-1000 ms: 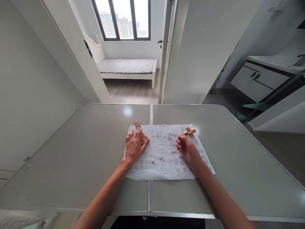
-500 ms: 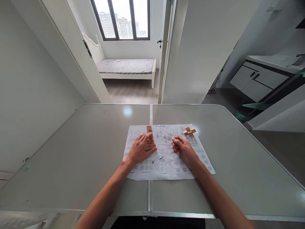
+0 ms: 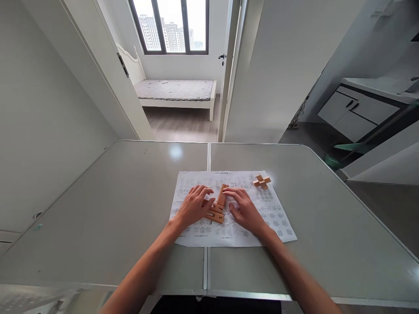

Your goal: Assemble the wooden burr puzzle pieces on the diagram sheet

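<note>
Two flat wooden puzzle pieces with dark numbers and slots lie side by side, slanted, on a printed paper sheet [image 3: 278, 237]: the nearer piece [image 3: 218, 217] is marked 2, the other sits just behind it. A third wooden piece [image 3: 222, 196] stretches away from them toward the sheet's far side. My left hand [image 3: 194, 207] rests over the left ends of the slanted pieces, thumb and fingers apart, covering part of them. From the right, my right hand [image 3: 246, 210] reaches in with its fingers spread, fingertips at the third piece's edge.
A cross-shaped wooden assembly [image 3: 262, 182] sits at the sheet's far right corner. The grey table [image 3: 98, 226] has a metal seam down its middle and a metal rim. Beyond it are a doorway, a bed [image 3: 176, 89] and a window.
The wooden pieces have shifted right and toward me and now lie slanted. My right hand has opened from a closed pinch and moved left to the pieces. My left hand's fingers have lifted.
</note>
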Demonstrator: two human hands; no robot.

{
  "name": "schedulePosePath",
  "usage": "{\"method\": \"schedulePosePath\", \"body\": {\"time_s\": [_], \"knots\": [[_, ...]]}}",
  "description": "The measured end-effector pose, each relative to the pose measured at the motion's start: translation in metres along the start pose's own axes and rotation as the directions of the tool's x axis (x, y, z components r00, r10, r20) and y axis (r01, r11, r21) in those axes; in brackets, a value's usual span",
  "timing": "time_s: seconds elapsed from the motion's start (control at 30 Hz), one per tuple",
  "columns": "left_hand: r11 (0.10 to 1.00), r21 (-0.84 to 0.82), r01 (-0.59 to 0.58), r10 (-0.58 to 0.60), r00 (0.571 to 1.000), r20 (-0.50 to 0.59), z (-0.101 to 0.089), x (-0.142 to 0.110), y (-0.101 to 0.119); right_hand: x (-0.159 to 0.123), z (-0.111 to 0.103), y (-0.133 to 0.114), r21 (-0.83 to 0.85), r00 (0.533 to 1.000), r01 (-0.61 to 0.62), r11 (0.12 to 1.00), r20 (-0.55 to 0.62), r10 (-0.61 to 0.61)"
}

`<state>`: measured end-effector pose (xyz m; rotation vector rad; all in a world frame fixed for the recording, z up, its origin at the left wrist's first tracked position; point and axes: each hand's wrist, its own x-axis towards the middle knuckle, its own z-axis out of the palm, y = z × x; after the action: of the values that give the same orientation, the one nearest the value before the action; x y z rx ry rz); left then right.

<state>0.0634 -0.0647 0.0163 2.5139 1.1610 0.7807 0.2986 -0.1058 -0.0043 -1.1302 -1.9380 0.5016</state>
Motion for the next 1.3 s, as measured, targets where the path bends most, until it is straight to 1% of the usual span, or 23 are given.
{"method": "schedulePosePath", "body": {"time_s": [0.03,0.1,0.17,0.27,0.47,0.57,0.7,0.8,1.1,1.23,1.3], "knots": [[0.999,0.044,0.014,-0.013,1.000,-0.019,0.001,0.001,-0.002,-0.001,0.002,0.001,-0.045,0.998,0.046,0.998,0.038,-0.045],[0.992,0.122,0.028,-0.025,0.999,-0.030,0.004,0.001,-0.006,-0.003,0.005,0.003,-0.109,0.992,0.091,0.990,0.099,-0.081],[0.984,0.175,0.031,-0.027,0.999,-0.024,0.006,0.002,-0.008,-0.004,0.007,0.003,-0.145,0.988,0.095,0.985,0.134,-0.076],[0.978,0.206,0.038,-0.035,0.999,-0.021,0.007,0.002,-0.008,-0.004,0.007,0.003,-0.175,0.987,0.092,0.980,0.145,-0.066],[0.976,0.212,0.043,-0.039,0.999,-0.023,0.009,0.001,-0.009,-0.002,0.005,0.003,-0.203,0.994,0.081,0.976,0.088,-0.064],[0.977,0.210,0.043,-0.038,0.999,-0.025,0.009,0.001,-0.009,-0.003,0.005,0.007,-0.208,0.998,0.042,0.977,0.050,-0.032],[0.979,0.198,0.044,-0.040,0.999,-0.024,0.010,0.002,-0.010,-0.005,0.008,0.016,-0.257,0.999,-0.038,0.966,-0.008,0.037],[0.982,0.181,0.047,-0.044,0.999,-0.024,0.009,0.002,-0.009,-0.006,0.009,0.021,-0.277,0.998,-0.069,0.958,-0.029,0.064],[0.991,0.088,0.097,-0.092,0.994,-0.051,0.009,0.002,-0.007,-0.005,0.007,0.022,-0.238,0.995,-0.073,0.968,-0.082,0.055],[0.986,0.019,0.167,-0.165,0.983,-0.082,0.009,0.003,-0.006,-0.002,0.004,0.012,-0.173,0.995,-0.026,0.985,-0.103,0.008],[0.975,-0.029,0.220,-0.221,0.969,-0.112,0.009,0.003,-0.006,-0.001,0.003,0.005,-0.116,0.996,0.011,0.993,-0.083,-0.020]]}}
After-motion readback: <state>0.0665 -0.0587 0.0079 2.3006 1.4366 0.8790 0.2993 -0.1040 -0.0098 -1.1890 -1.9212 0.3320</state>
